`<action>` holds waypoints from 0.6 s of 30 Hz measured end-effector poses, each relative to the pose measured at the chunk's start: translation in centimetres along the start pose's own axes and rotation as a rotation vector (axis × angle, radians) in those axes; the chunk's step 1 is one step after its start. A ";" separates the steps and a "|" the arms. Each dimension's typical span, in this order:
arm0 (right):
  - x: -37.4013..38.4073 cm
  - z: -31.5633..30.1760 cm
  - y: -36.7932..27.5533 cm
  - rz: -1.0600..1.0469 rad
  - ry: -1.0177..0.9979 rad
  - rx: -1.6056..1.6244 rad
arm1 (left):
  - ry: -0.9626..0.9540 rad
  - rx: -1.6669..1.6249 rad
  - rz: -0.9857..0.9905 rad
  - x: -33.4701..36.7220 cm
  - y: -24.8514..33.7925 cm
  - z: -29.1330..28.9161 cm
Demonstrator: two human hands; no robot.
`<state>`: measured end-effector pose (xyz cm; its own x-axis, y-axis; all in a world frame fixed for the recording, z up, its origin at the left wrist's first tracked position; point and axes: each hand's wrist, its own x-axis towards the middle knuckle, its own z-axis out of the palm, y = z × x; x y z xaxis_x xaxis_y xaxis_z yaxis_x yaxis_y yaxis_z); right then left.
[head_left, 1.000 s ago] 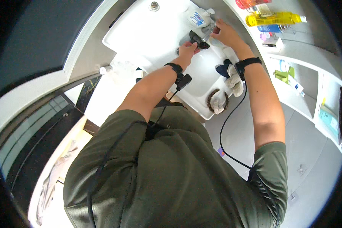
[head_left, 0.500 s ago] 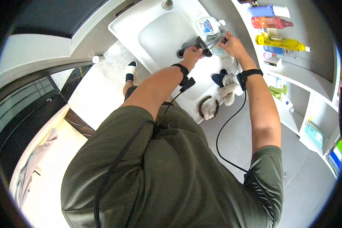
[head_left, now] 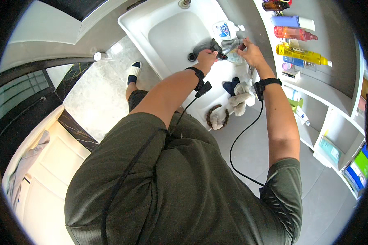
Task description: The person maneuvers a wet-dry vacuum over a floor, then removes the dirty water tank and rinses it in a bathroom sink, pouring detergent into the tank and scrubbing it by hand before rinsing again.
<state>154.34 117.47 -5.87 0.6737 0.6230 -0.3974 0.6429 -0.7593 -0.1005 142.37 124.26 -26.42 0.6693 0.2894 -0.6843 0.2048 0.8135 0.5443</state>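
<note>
Over the white sink basin, my left hand is closed round a black object with a dark, partly see-through piece beside it; its kind I cannot make out. To the right, my right hand pinches a small dark reddish-brown object, mostly covered by the fingers. Between the two hands, on the sink's rim, sits a clear container. Just beyond it stands a white pump bottle with a blue label. Black straps with cables are round both wrists.
Dark and white cloths lie on the sink ledge, with a brown fuzzy headband nearer. A metal tap is at the far end. Shelves on the right hold several bottles, among them a yellow bottle. A black cable hangs by my right arm.
The view has shifted slightly, so the shelves and floor sit a little differently. Both hands keep their holds over the sink, with hardly any movement.
</note>
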 end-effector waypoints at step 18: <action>-0.1 -1.1 -0.6 0.106 -0.113 0.049 | 0.092 -0.087 0.013 0.1 -0.5 0.6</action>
<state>154.32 118.05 -4.74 0.6897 0.5158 -0.5082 0.5498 -0.8298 -0.0961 142.79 123.56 -26.51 0.6020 0.3417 -0.7217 0.1312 0.8492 0.5116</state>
